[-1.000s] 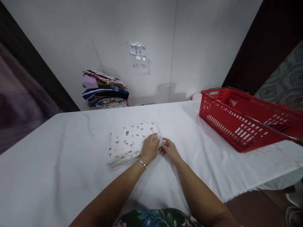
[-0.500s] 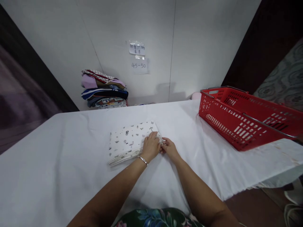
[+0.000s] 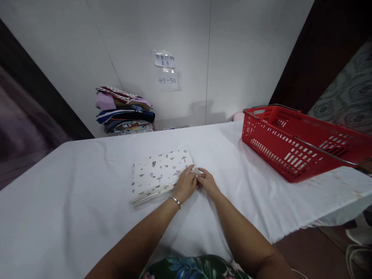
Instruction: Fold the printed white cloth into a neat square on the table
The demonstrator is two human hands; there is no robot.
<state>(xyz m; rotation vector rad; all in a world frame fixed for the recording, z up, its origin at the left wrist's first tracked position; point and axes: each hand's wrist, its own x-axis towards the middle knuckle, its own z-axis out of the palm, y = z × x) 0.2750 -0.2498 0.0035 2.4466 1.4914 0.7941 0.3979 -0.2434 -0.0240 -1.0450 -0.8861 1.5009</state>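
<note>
A folded white cloth (image 3: 158,174) printed with small dark figures lies flat on the table (image 3: 72,182), which is covered in a white sheet. My left hand (image 3: 185,184), a silver bracelet on its wrist, rests on the cloth's near right corner with its fingers curled over the edge. Beside it my right hand (image 3: 206,182) pinches the same corner, fingers closed on the fabric. The two hands touch each other at that corner.
A red plastic basket (image 3: 293,141) with metal handles stands on the table at the right. A stack of folded clothes (image 3: 124,110) sits behind the table against the white wall, under two paper notes (image 3: 167,69). The table's right edge drops to a dark floor.
Both hands have stayed at the cloth's right corner, shifting only slightly. The view has drifted a little to the right.
</note>
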